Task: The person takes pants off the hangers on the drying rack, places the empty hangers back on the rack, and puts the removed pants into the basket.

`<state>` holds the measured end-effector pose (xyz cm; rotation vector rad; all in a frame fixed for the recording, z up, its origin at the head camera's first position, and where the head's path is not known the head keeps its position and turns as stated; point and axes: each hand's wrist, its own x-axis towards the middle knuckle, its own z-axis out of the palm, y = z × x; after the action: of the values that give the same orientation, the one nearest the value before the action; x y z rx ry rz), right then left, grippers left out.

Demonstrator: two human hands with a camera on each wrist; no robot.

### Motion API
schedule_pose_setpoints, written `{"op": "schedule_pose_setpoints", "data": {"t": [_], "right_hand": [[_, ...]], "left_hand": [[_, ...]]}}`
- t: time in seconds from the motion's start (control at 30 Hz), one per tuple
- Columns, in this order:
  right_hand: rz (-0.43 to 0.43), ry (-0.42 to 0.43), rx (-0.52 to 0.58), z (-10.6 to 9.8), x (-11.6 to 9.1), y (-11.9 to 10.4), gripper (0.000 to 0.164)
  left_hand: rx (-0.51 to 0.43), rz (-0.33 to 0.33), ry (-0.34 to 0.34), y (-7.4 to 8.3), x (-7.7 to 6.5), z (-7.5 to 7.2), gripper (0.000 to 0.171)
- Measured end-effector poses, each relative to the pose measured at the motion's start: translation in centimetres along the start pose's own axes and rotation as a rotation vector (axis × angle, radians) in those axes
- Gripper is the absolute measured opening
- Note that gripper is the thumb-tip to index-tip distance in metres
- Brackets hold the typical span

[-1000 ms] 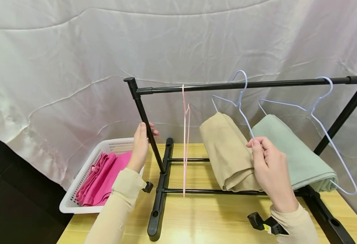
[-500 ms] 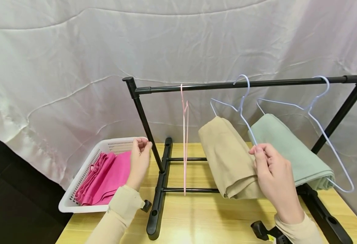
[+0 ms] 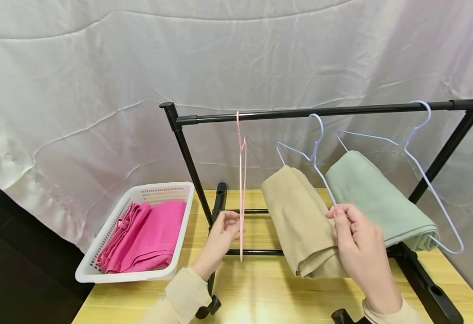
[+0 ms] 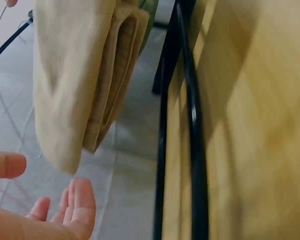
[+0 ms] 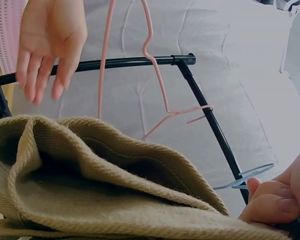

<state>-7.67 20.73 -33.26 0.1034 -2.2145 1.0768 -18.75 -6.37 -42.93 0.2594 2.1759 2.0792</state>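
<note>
My right hand (image 3: 359, 252) pinches the sloping arm of a light-blue clothes hanger (image 3: 316, 153). Folded khaki trousers (image 3: 299, 220) drape over this hanger, and its hook top is level with the lower edge of the rack's black rail (image 3: 277, 115). My left hand (image 3: 218, 240) is beside a bare pink hanger (image 3: 242, 189) hanging from the rail. In the right wrist view, the left hand's fingers (image 5: 35, 75) extend loosely and hold nothing. The left wrist view puts that hand (image 4: 55, 220) just short of the khaki trousers (image 4: 75, 85).
A mint-green folded garment (image 3: 376, 198) hangs from another blue hanger (image 3: 416, 157) at right. At left, a white basket (image 3: 84, 267) holds pink folded cloth (image 3: 151, 236). The rack's feet (image 3: 430, 288) stand on a wooden table (image 3: 261, 297), before a pale curtain (image 3: 220, 54).
My left hand has let go of the rack's left post and moved right to the pink hanger. The blue hanger with the khaki trousers has come down, its hook dropping from above the rail.
</note>
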Motion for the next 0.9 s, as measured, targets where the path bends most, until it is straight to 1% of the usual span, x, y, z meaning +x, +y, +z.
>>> {"op": "schedule_pose_setpoints", "data": {"t": [0.07,0.2,0.37,0.5,0.57,0.7,0.73,0.8,0.9], "right_hand": [[0.002,-0.008,0.003,0.1,-0.3,0.0,0.019],[-0.003,-0.016,0.024,0.3,-1.0,0.2,0.019],[-0.011,-0.027,0.065,1.0,-1.6,0.4,0.019],[-0.002,-0.033,0.066,1.5,-2.0,0.5,0.019],[0.009,-0.040,0.062,1.8,-2.1,0.5,0.020],[0.028,-0.051,0.065,2.1,-2.2,0.7,0.020],[0.027,-0.057,0.066,2.2,-2.2,0.7,0.020],[0.024,-0.072,0.076,2.4,-2.2,0.8,0.021],[0.032,-0.092,0.098,2.7,-2.2,0.9,0.021]], "left_hand": [[-0.049,-0.043,-0.060,-0.5,0.0,0.9,0.040],[-0.188,-0.142,-0.155,-1.5,0.3,2.6,0.051],[-0.357,-0.238,-0.225,-2.2,0.8,4.2,0.068],[-0.439,-0.314,-0.253,-2.7,1.2,5.4,0.078],[-0.463,-0.339,-0.256,-3.0,1.3,5.8,0.077],[-0.500,-0.359,-0.251,-3.5,1.6,6.4,0.067],[-0.506,-0.365,-0.246,-3.6,1.6,6.5,0.067],[-0.516,-0.373,-0.242,-3.7,1.8,6.5,0.071],[-0.526,-0.392,-0.254,-3.8,2.0,6.6,0.086]]}}
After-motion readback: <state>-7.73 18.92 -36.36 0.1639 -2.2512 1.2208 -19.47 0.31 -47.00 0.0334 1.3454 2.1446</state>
